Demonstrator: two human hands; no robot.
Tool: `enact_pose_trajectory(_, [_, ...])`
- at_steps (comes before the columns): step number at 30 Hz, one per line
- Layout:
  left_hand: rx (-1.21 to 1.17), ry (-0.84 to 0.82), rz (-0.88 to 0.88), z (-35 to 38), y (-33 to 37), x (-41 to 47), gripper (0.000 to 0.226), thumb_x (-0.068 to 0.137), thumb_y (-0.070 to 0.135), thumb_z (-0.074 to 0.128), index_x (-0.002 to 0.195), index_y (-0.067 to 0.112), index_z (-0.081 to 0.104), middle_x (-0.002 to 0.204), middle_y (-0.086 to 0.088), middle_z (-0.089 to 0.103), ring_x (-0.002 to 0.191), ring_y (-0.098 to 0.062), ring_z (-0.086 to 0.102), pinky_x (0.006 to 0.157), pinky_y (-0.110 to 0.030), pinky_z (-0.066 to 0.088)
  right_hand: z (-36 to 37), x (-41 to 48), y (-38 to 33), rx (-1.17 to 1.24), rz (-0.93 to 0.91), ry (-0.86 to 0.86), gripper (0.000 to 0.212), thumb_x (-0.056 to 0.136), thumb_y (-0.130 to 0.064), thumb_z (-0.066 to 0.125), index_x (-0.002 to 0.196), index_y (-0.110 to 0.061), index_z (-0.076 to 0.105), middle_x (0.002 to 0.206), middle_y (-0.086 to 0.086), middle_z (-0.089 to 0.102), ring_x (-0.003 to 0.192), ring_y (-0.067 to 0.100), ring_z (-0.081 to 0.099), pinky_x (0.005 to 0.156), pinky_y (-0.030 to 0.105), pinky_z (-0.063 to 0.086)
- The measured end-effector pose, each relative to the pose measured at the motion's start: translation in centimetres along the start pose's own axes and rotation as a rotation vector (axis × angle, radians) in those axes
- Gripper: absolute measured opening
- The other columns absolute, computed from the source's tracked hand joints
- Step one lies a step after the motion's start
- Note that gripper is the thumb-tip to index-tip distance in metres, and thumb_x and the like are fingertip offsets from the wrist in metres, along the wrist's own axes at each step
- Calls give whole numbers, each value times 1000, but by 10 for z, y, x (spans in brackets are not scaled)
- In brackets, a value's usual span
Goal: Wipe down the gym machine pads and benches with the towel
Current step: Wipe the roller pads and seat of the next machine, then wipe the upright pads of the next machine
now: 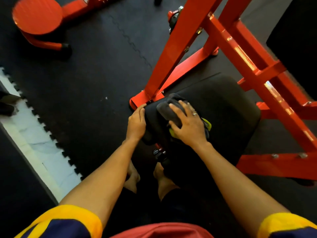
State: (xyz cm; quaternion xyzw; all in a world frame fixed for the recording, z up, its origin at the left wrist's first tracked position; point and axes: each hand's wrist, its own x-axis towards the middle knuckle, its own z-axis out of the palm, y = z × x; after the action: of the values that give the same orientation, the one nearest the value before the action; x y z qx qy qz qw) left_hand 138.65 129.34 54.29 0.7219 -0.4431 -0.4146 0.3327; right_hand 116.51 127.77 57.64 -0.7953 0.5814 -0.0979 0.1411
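Right hand (187, 125) on towel (165, 111) atop black pad (223, 107)

Black pad (223, 107) is sitting among the bars of the red frame (180, 54); a dark grey towel (169, 112) with a yellow-green edge is lying bunched on its near-left corner, and the left hand (136, 122) is gripping that corner's side edge. Black rubber floor mat (96, 74) is carrying the frame's feet, a second red machine (36, 16) with a round top at far left, and two bare feet (133, 176). The mat's toothed edge is meeting a white floor strip (34, 134) at left.
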Motion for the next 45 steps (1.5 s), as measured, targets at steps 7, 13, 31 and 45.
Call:
enact_pose_trajectory(7, [-49,-51,-64,-21,-5,-10,36,109,21,41,139,19,60,125,-11,69,108,-24,64,86,-27,47,25,72,-73,-122,263,2,57,81,-49,59,137,-35,61,146,4,52,136,38,46,108,51,41])
enact_pose_trajectory(13, [-148,-105,-188,-47,-22,-14,31,100,28,45,111,13,69,105,-9,72,98,-25,66,76,-34,46,53,71,-150,-141,44,-120,41,74,-44,62,113,-33,69,125,1,60,106,35,58,90,46,42])
enact_pose_trajectory(31, [-466,-493,-172,-192,65,6,37,102,-6,44,117,16,70,113,-15,72,95,-23,74,71,-38,63,-30,74,-219,1098,647,-71,75,79,-17,89,139,-16,44,124,0,57,106,9,60,77,10,51])
enact_pose_trajectory(45, [-277,-625,3,-190,154,131,81,79,17,88,147,24,46,134,2,60,116,-7,63,91,-20,54,-76,143,-176,1582,627,30,32,81,-27,62,109,-13,70,106,11,70,104,25,64,109,50,46])
